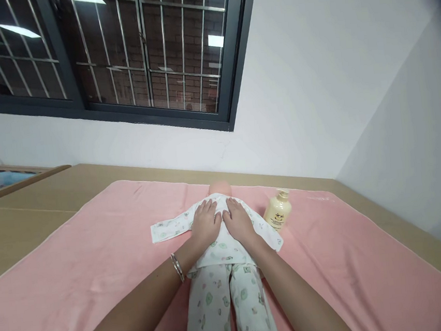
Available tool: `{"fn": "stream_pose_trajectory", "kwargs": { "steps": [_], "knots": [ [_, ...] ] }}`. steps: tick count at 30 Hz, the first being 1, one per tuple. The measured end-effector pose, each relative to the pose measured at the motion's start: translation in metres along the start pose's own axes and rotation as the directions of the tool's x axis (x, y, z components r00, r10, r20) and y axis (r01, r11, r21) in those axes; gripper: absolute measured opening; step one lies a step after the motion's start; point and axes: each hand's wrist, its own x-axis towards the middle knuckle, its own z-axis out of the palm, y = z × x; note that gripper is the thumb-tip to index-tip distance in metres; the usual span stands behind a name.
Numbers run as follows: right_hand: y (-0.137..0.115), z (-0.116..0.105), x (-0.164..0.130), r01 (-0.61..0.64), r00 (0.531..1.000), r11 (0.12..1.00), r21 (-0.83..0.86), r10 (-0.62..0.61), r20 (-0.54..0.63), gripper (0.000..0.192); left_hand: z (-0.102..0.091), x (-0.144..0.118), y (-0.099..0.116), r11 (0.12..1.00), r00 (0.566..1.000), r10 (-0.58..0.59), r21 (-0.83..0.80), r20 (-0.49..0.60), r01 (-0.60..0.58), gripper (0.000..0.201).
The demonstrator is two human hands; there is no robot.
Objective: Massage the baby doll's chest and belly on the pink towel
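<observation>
on the pink blanket (pixel 108 259), near its far edge: two flat hands, one each side of a doll's (pixel 225 249) midline

toward the blanket's left edge, one sleeve (pixel 169 230) of the doll's shirt (pixel 217 254) stretches out flat, well apart from that edge. just right of it, the left hand (pixel 206 223) rests on the upper shirt, its fingers straight, fairly close together and opened out, gripping nothing. a bracelet (pixel 177 267) sits around that wrist.

between the hands runs the doll's long axis, from its head (pixel 218 187) at the blanket's far edge down through the trousers (pixel 214 301) toward the near edge. the thumbs lie close to this line, with a narrow strip of shirt between them. the doll is right under the fingers, which point along its length, with the head just beyond their tips; neither hand is plainly nearer. whether it lies face up or face down, i cannot tell.

right of the midline, the right hand (pixel 239 220) mirrors the left, flat on the shirt, fingers extended and holding nothing. the other sleeve (pixel 275 237) slants out past it toward the blanket's near right corner. farthest right, a bottle (pixel 278 211) stands beside that sleeve, near the far edge.
</observation>
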Motion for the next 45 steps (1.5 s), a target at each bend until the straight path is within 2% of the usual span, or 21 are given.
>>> {"fn": "stream_pose_trajectory", "kwargs": {
  "steps": [3, 6, 10, 13, 16, 20, 24, 27, 31, 34, 36, 38, 41, 45],
  "knots": [
    [0.002, -0.002, 0.002, 0.015, 0.999, 0.999, -0.046, -0.013, 0.042, 0.055, -0.003, -0.001, 0.003, 0.993, 0.993, 0.112, 0.030, -0.044, -0.111, 0.036],
    [0.003, -0.006, 0.005, 0.035, 0.992, 0.995, -0.088, -0.024, 0.126, 0.058, -0.004, -0.004, 0.006, 0.988, 0.981, 0.156, 0.037, -0.114, -0.153, 0.031],
    [0.001, -0.010, 0.006, 0.062, 0.986, 0.990, -0.126, -0.041, 0.161, 0.057, -0.004, -0.007, 0.008, 0.997, 0.988, 0.075, 0.016, -0.133, -0.074, 0.031],
    [-0.006, -0.013, 0.003, 0.086, 0.988, 0.980, -0.181, -0.060, 0.144, 0.053, -0.003, -0.005, 0.005, 0.999, 0.997, -0.024, -0.030, -0.067, 0.022, 0.037],
    [-0.016, -0.018, -0.002, 0.091, 0.990, 0.964, -0.250, -0.061, 0.124, 0.049, 0.000, -0.001, -0.001, 0.994, 0.997, -0.074, -0.079, 0.007, 0.074, 0.045],
    [-0.030, -0.022, -0.013, 0.116, 0.988, 0.930, -0.349, -0.073, 0.134, 0.044, 0.004, 0.002, -0.005, 0.990, 0.996, -0.085, -0.106, 0.037, 0.088, 0.048],
    [-0.037, -0.020, -0.020, 0.115, 0.988, 0.907, -0.405, -0.061, 0.144, 0.046, 0.003, 0.001, -0.006, 0.993, 0.999, -0.049, -0.108, 0.018, 0.050, 0.047],
    [-0.030, -0.018, -0.017, 0.107, 0.989, 0.937, -0.332, -0.067, 0.129, 0.046, -0.001, -0.002, -0.002, 0.992, 0.999, 0.024, -0.121, -0.040, -0.028, 0.037],
    [-0.008, -0.014, -0.003, 0.059, 0.995, 0.985, -0.161, -0.046, 0.083, 0.048, -0.011, -0.007, 0.010, 0.990, 0.989, 0.096, -0.094, -0.117, -0.107, 0.026],
    [0.003, -0.011, 0.004, 0.053, 0.994, 0.992, -0.119, -0.041, 0.100, 0.051, -0.016, -0.009, 0.016, 0.995, 0.992, 0.087, -0.039, -0.095, -0.091, 0.025],
    [0.000, -0.011, 0.003, 0.068, 0.995, 0.986, -0.150, -0.055, 0.088, 0.050, -0.016, -0.009, 0.016, 0.998, 0.995, 0.055, -0.030, -0.088, -0.058, 0.025],
    [-0.009, -0.013, -0.002, 0.066, 0.997, 0.975, -0.212, -0.054, 0.063, 0.045, -0.014, -0.007, 0.013, 0.999, 0.997, 0.014, -0.039, -0.073, -0.017, 0.029],
    [-0.028, -0.017, -0.013, -0.005, 0.999, 0.942, -0.335, 0.016, 0.032, 0.035, -0.007, -0.004, 0.005, 0.998, 0.999, -0.034, -0.054, -0.015, 0.033, 0.041],
    [-0.041, -0.019, -0.023, -0.044, 0.998, 0.908, -0.417, 0.060, 0.025, 0.031, -0.001, -0.001, -0.001, 0.997, 0.999, -0.041, -0.066, 0.029, 0.043, 0.046]
  ]
}}
